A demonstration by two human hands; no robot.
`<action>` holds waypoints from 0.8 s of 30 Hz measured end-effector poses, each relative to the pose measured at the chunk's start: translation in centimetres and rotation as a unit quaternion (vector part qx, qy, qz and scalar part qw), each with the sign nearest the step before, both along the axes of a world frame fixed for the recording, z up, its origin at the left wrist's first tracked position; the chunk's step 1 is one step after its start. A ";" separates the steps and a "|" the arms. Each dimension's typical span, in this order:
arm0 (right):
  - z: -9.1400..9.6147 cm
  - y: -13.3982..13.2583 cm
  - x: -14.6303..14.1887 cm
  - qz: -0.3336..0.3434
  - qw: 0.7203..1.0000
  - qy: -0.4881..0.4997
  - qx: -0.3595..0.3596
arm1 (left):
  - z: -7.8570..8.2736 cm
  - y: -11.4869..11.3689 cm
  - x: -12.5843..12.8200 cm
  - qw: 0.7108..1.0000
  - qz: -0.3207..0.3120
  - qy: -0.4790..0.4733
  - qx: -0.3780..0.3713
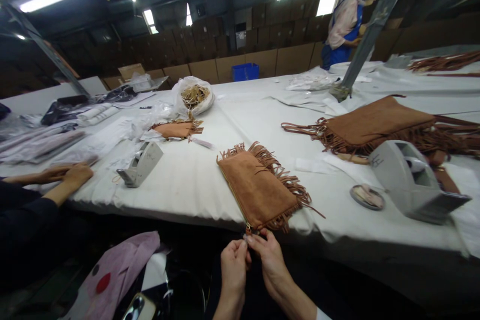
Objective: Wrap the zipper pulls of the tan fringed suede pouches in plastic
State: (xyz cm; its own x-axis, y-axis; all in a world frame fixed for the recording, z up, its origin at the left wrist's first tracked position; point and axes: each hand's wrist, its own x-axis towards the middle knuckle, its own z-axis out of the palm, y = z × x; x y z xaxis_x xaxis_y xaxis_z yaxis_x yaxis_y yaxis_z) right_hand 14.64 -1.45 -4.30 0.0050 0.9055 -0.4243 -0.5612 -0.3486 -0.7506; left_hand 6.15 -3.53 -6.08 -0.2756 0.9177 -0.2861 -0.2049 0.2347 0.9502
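Observation:
A brown suede fringed pouch (258, 187) lies at the near edge of the white-covered table (195, 180), its zipper end hanging toward me. My left hand (234, 262) and my right hand (268, 255) meet just below that corner. Both pinch at the zipper end of the pouch with fingertips closed. What sits between the fingertips is too small to make out.
A grey tape dispenser (414, 180) stands at the right, another one (140, 162) at the left. More fringed brown bags (375, 122) lie behind. A co-worker's hands (71, 172) rest at the left edge. Another person (347, 22) stands far back. A plastic bag (193, 95) holds brown pieces.

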 end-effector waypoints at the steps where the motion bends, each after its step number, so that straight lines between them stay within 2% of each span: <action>1: 0.1 0.0 0.1 0.002 1.000 0.013 -0.006 | -0.1 0.1 -0.1 0.997 -0.008 -0.080 -0.021; 3: 0.3 0.2 0.2 0.012 0.999 0.037 -0.016 | -0.1 0.4 -0.3 0.972 -0.025 -0.221 -0.070; 5: 0.4 0.4 0.5 0.034 0.998 0.057 -0.023 | 0.2 0.6 -0.7 0.941 -0.042 -0.317 -0.115; 10: 0.8 0.8 0.9 0.082 0.993 0.076 -0.038 | 1.1 0.6 -1.7 0.860 -0.070 -0.474 -0.177; 12: 1.0 0.8 0.9 0.086 0.993 0.063 -0.041 | 1.3 0.5 -1.6 0.844 -0.079 -0.500 -0.180; 17: 1.0 0.7 0.8 0.089 0.995 0.031 -0.033 | 1.4 0.0 -1.1 0.857 -0.066 -0.487 -0.157; 21: 1.0 0.7 1.2 0.084 0.993 0.073 -0.027 | 1.3 0.0 -1.0 0.871 -0.051 -0.466 -0.145; 24: 1.5 0.7 1.3 0.106 0.990 0.086 -0.028 | 1.1 0.0 -0.6 0.907 -0.042 -0.400 -0.125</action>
